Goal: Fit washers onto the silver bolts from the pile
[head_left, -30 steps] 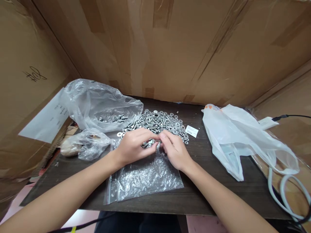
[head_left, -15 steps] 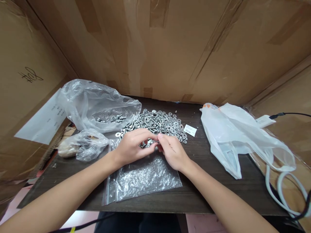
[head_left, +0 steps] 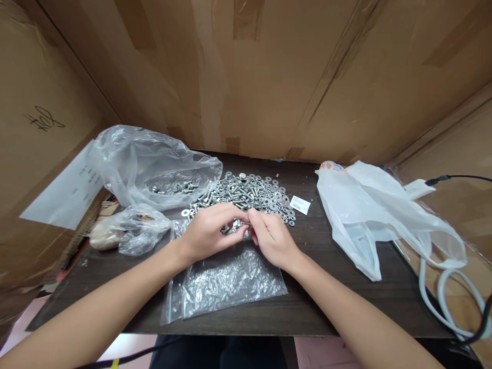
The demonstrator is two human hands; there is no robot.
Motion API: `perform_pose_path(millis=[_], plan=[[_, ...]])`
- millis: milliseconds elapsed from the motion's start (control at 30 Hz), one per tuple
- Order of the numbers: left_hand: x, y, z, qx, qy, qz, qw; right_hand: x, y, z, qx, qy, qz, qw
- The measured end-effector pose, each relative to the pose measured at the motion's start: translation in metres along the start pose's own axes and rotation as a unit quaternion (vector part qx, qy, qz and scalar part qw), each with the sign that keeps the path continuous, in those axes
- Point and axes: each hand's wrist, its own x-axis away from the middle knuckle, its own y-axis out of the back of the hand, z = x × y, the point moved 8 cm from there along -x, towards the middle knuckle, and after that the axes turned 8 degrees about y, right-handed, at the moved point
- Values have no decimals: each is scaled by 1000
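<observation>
Cardboard walls (head_left: 269, 92), dark tabletop (head_left: 319, 307), left hand (head_left: 209, 230), right hand (head_left: 275, 238), shared grip pinching small part (head_left: 247, 224) (apparently metal)

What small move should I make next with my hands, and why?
Perhaps ease your right hand back slightly: its fingertips meet those of your left hand before the pile of bolts and washers, and together they mostly hide whatever is between them.

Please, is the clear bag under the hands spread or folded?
Spread: the clear bag lies mostly flat, wrinkled, on the table, near corners visible; the left hand and right hand hide part of it.
</observation>
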Motion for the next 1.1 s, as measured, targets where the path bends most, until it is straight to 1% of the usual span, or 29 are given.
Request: perform_pose_path(millis=[33,100,133,167,200,233,267,333,400,433,467,500,533,567,633,733,800,867,900,933,967,1033,1100], plan=[[1,-1,-6,-40,-42,-4,998,1,-4,-9,-35,-54,14,998],[4,-3,-15,-105,-106,-3,989,7,-14,-24,-97,-158,51,981],[5,-4,-17,-124,-123,-1,985,9,-17,-29,-113,-191,69,973],[5,-4,-18,-129,-129,0,983,10,-18,-31,-116,-203,77,969],[5,-3,-17,-121,-123,-1,985,9,-16,-29,-109,-193,72,972],[4,-1,-15,-100,-103,-4,990,6,-11,-26,-95,-165,57,980],[2,1,-10,-69,-69,-7,995,3,-6,-20,-79,-126,35,988],[-1,3,3,13,29,-5,999,0,4,-6,-50,-43,-2,998],[-1,1,14,91,119,6,989,1,7,6,-22,20,-4,1000],[-1,0,18,120,148,9,982,1,7,10,-5,43,2,999],[0,-1,19,138,163,12,977,2,6,13,11,63,5,998],[0,-1,18,142,164,13,976,2,6,16,25,79,5,997],[-1,-1,16,129,151,12,980,2,6,17,36,87,2,996],[-1,0,12,102,125,10,987,2,5,16,41,88,-2,995],[-2,1,2,29,48,1,998,2,3,11,27,62,-9,998],[1,2,-12,-76,-64,-12,995,1,-2,-5,-32,-29,-7,999],[4,0,-17,-125,-108,-7,986,3,-8,-17,-74,-102,17,992],[5,-3,-19,-149,-132,6,980,6,-14,-26,-100,-165,64,979],[6,-3,-20,-151,-137,9,979,7,-16,-28,-103,-179,82,975],[6,-2,-19,-145,-132,6,981,7,-15,-27,-101,-175,86,976],[5,-1,-17,-131,-118,0,984,5,-11,-24,-92,-152,75,981],[2,3,-10,-71,-56,-9,996,0,1,-11,-59,-70,31,995],[-1,5,3,9,37,-11,999,-1,9,4,-16,12,5,1000]])
